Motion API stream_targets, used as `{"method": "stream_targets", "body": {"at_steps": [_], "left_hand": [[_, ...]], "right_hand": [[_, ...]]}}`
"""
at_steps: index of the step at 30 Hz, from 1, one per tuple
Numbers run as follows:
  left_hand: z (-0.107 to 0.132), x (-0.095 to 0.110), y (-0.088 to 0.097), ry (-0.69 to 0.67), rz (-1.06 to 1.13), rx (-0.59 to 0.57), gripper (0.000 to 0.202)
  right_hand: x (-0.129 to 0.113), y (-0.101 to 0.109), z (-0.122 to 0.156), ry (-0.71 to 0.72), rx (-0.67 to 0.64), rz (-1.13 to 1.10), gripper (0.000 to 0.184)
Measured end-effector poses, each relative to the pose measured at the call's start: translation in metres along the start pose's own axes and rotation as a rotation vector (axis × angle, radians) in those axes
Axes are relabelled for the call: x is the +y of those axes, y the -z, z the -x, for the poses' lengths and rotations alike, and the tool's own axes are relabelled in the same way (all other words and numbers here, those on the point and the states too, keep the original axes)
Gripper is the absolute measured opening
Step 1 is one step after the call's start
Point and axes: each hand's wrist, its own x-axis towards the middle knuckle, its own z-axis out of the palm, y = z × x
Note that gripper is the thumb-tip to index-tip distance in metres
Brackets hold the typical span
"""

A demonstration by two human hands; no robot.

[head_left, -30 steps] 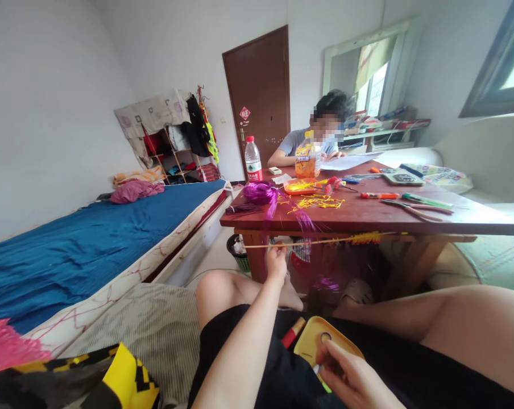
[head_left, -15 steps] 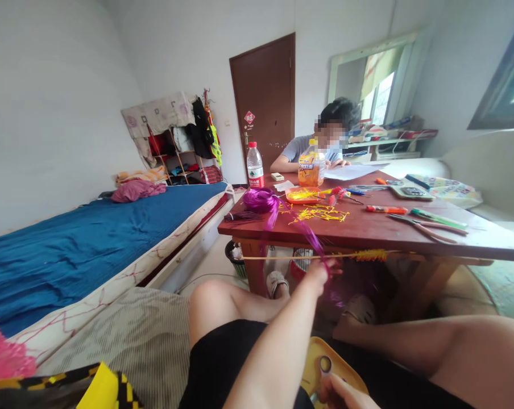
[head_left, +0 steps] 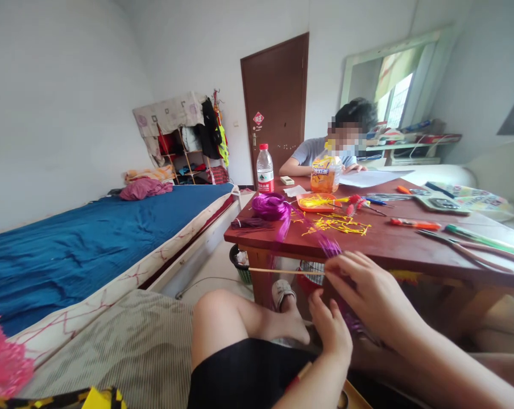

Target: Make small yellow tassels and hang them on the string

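A thin pale stick (head_left: 286,271) lies nearly level in front of the table edge. My right hand (head_left: 363,284) pinches it, with fingertips closed around its middle. Loose purple strands (head_left: 328,245) run past that grip and hang down below it. Beyond my right wrist, yellow fringe (head_left: 404,276) shows, partly hidden. My left hand (head_left: 331,326) is just below, palm turned toward the stick and fingers stretched up, apart from it. The strands lead toward a purple bundle (head_left: 270,205) on the table. In my lap, a yellow tray (head_left: 356,396) is mostly covered by my left forearm.
Across the red-brown table (head_left: 240,230), a person (head_left: 302,156) leans over white paper (head_left: 374,178). Two bottles, an orange dish (head_left: 319,208), yellow wire-like pieces (head_left: 342,224), pliers (head_left: 461,247) and cutters lie there. A bed (head_left: 112,238) stands left; a waste basket (head_left: 240,264) sits below.
My right hand has risen from the lap tray to the stick and grips it. My left hand has let go and dropped below it. The view has turned slightly left.
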Motion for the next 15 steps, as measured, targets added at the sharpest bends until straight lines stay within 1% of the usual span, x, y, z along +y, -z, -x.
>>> {"method": "stream_targets", "body": {"at_steps": [1,2,5,6,7,8,9,10,11,12,13,14,15], "left_hand": [[0.003,-0.004,0.004,-0.012,-0.029,0.047,0.029],[0.006,-0.008,0.009,-0.015,-0.043,0.083,0.030],[0.019,-0.019,0.029,0.002,-0.073,0.157,0.031],[0.023,-0.018,0.038,-0.017,-0.103,0.179,0.031],[0.027,-0.012,0.047,-0.043,-0.144,0.188,0.029],[0.029,0.000,0.057,-0.135,-0.193,0.179,0.025],[0.028,0.018,0.066,-0.255,-0.235,0.155,0.020],[0.025,0.042,0.074,-0.375,-0.272,0.139,0.014],[0.018,0.070,0.081,-0.467,-0.313,0.144,0.006],[0.007,0.100,0.086,-0.522,-0.358,0.163,0.004],[-0.007,0.130,0.089,-0.552,-0.397,0.186,0.006],[-0.024,0.157,0.089,-0.565,-0.426,0.174,0.010],[-0.042,0.179,0.088,-0.535,-0.445,0.141,0.014]], "right_hand": [[0.003,-0.004,-0.018,0.057,0.013,0.063,0.019],[0.007,-0.009,-0.035,0.071,0.014,0.084,0.019],[0.022,-0.025,-0.072,0.063,0.010,0.124,0.021],[0.027,-0.029,-0.080,0.050,0.011,0.134,0.022],[0.032,-0.032,-0.087,0.034,0.012,0.143,0.022],[0.036,-0.034,-0.093,0.018,0.011,0.147,0.022],[0.039,-0.035,-0.099,0.002,0.008,0.147,0.022],[0.042,-0.036,-0.104,-0.013,0.002,0.142,0.021],[0.044,-0.036,-0.109,-0.026,-0.006,0.134,0.021],[0.046,-0.036,-0.114,-0.039,-0.015,0.126,0.021],[0.047,-0.036,-0.120,-0.051,-0.025,0.117,0.021],[0.048,-0.037,-0.125,-0.062,-0.036,0.109,0.022],[0.049,-0.037,-0.131,-0.071,-0.048,0.102,0.022]]}}
